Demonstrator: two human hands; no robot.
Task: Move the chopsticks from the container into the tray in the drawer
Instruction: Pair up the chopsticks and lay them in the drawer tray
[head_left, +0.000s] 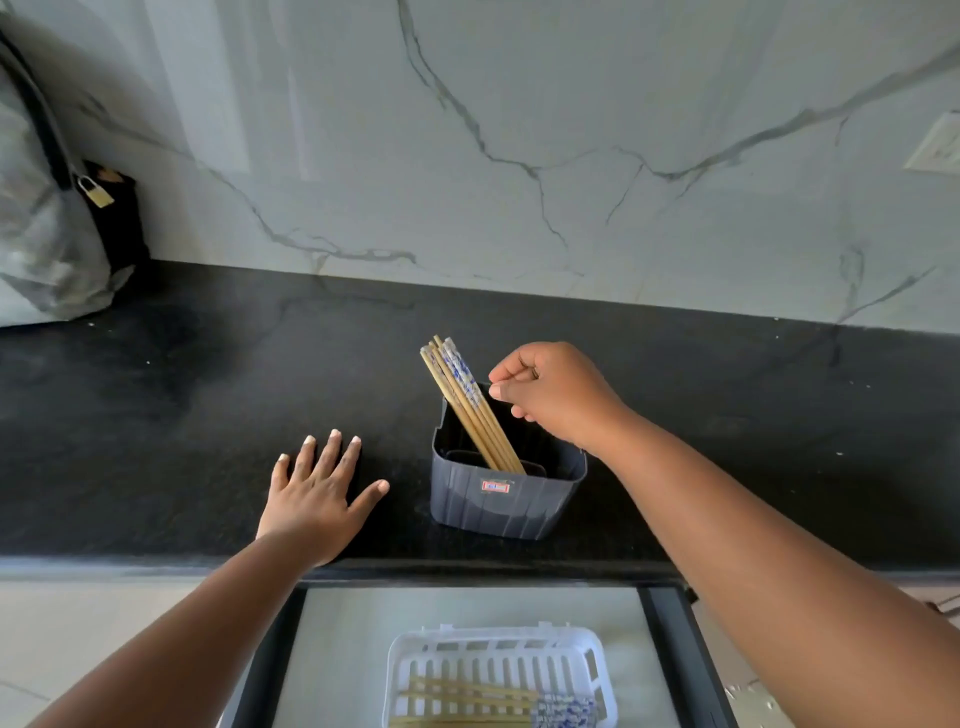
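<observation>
A dark grey ribbed container (506, 499) stands on the black counter. Several bamboo chopsticks (467, 405) with blue-and-white tops lean to the left inside it. My right hand (550, 395) hovers just right of the chopstick tops, fingers curled, thumb and forefinger pinched with nothing visible between them. My left hand (317, 493) lies flat on the counter, fingers spread, left of the container. Below, a white slotted tray (498, 654) sits in the pulled-out drawer and holds several chopsticks (488, 699) lying sideways.
The drawer (670, 649) with its dark frame juts out below the counter edge. A grey bag (47, 234) with a small brass padlock (96, 191) leans in the far left corner. A marble wall backs the black counter (208, 364).
</observation>
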